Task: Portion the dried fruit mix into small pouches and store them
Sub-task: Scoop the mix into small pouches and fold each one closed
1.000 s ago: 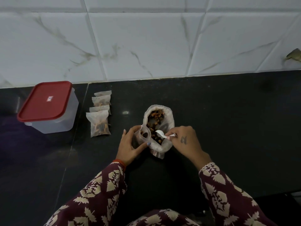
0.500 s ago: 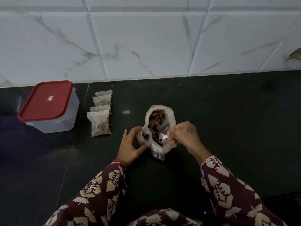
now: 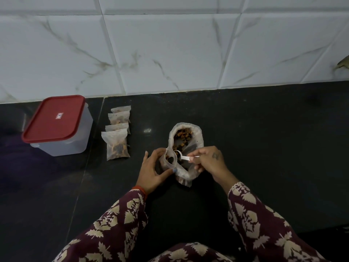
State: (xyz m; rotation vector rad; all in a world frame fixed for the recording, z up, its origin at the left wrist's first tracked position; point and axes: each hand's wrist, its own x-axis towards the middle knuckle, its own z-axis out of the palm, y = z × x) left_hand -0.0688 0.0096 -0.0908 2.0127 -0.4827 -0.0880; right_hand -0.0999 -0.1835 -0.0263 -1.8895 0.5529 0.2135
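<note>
Left hand (image 3: 153, 171) gripped a small clear pouch (image 3: 171, 160) at centre frame; right hand (image 3: 209, 162) pinched a white plastic spoon (image 3: 184, 157) over its mouth. Translucent bag of dried fruit mix (image 3: 186, 137) lay just behind. Four filled pouches (image 3: 117, 133) sat centre-left. Red-lidded clear tub (image 3: 58, 125) stood upper left, its label unreadable.

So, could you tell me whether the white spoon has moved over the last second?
Yes: the white spoon has tipped left toward the small pouch, away from the big bag's middle.
</note>
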